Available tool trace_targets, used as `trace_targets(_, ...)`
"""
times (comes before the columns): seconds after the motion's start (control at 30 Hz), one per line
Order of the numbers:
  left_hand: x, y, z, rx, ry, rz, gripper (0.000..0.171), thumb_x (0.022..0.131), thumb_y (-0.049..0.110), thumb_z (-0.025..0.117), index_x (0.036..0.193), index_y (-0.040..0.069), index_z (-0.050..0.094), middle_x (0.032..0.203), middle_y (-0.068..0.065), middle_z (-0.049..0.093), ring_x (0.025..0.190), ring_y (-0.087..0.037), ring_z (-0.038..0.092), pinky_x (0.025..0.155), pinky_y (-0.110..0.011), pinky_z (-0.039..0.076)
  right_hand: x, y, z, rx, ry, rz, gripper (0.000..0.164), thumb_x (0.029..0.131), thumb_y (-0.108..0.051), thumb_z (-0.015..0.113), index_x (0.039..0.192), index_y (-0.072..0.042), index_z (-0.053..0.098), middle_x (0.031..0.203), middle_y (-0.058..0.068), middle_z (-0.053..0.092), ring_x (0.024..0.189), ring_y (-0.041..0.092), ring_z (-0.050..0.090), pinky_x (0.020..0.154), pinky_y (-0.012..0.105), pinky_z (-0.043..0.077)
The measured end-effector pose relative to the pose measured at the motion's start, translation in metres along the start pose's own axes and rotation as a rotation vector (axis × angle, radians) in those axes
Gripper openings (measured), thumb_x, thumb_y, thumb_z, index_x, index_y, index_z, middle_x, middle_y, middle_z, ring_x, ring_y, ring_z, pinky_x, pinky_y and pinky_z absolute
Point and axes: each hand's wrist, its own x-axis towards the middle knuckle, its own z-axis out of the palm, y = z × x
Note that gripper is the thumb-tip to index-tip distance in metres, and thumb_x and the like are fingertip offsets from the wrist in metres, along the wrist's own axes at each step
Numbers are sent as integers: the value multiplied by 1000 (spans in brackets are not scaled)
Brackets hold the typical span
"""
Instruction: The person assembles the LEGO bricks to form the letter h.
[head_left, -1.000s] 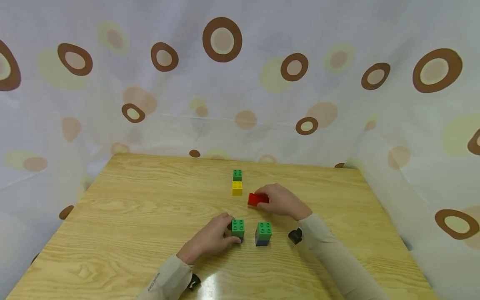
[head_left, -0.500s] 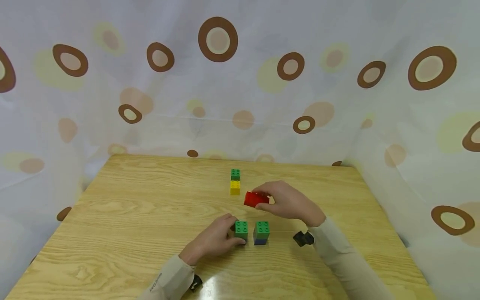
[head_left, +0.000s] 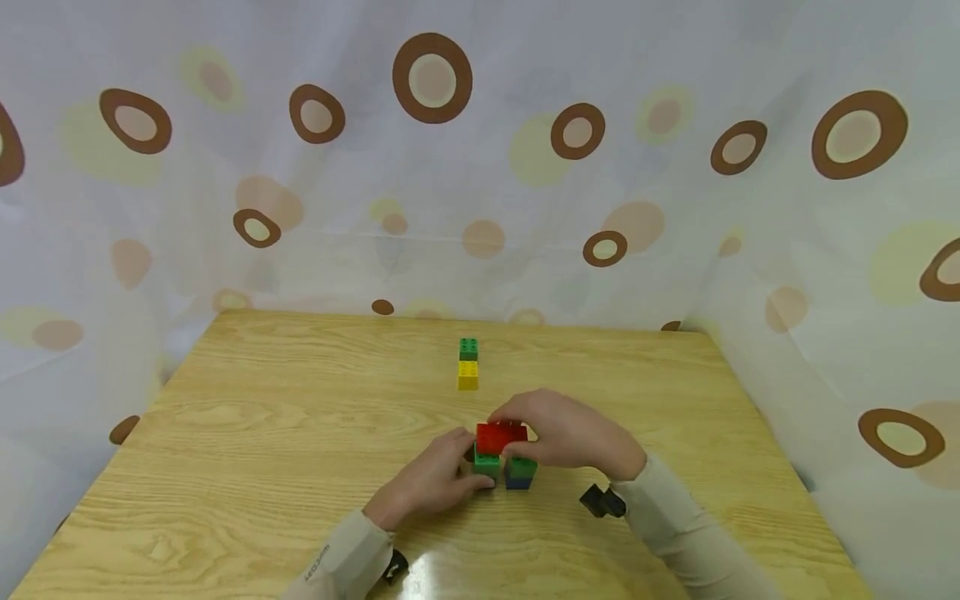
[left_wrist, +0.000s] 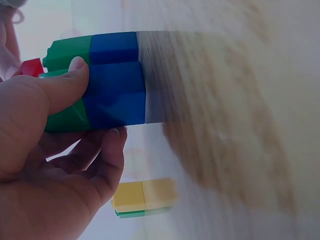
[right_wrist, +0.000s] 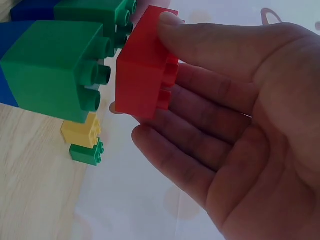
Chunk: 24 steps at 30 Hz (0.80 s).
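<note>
In the head view my right hand (head_left: 573, 433) pinches a red toy building brick (head_left: 497, 437) over two small towers. Each tower is a green brick on a blue one. My left hand (head_left: 429, 483) grips the left tower (head_left: 487, 468) between thumb and fingers, and its blue lower brick (left_wrist: 117, 97) stands on the table in the left wrist view. The right tower (head_left: 520, 478) stands untouched beside it, its top partly hidden by the red brick. In the right wrist view, a narrow gap shows between the red brick (right_wrist: 135, 75) and the near tower's green studs (right_wrist: 92, 75).
Farther back on the wooden table (head_left: 315, 375), a yellow brick (head_left: 468, 379) sits in front of a green brick (head_left: 468, 347). A patterned cloth (head_left: 480, 167) hangs behind the table and along its sides.
My right hand has lifted the red brick and carried it toward me, over the towers. With the left tower in its grip, my left hand has shifted right, close to the other tower.
</note>
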Motion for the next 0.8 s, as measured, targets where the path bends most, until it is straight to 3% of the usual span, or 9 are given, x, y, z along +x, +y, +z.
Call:
trace_targets(0.3, 0, 0, 0, -10, 6, 5, 37, 93, 24, 76, 125, 10, 64, 108, 0, 63, 85, -6, 53, 80, -21, 49, 3, -4, 3, 9, -41, -4, 37, 89, -21, 80, 123, -9, 72, 116, 1, 73, 98, 10, 68, 82, 27, 56)
trace_targets(0.53, 0, 1, 1, -10, 9, 15, 37, 93, 23, 76, 125, 9, 63, 109, -1, 63, 87, -5, 54, 81, -22, 50, 2, -2, 5, 31, -40, -6, 37, 87, -21, 81, 122, -10, 73, 111, -1, 74, 93, 7, 67, 81, 31, 58)
trace_targets(0.8, -1, 1, 1, -17, 6, 5, 38, 93, 24, 76, 126, 9, 64, 109, 0, 63, 91, -4, 56, 83, -23, 51, 2, -3, 5, -2, -29, -16, 38, 86, -21, 82, 120, -9, 75, 106, -1, 75, 88, 5, 67, 78, 25, 56)
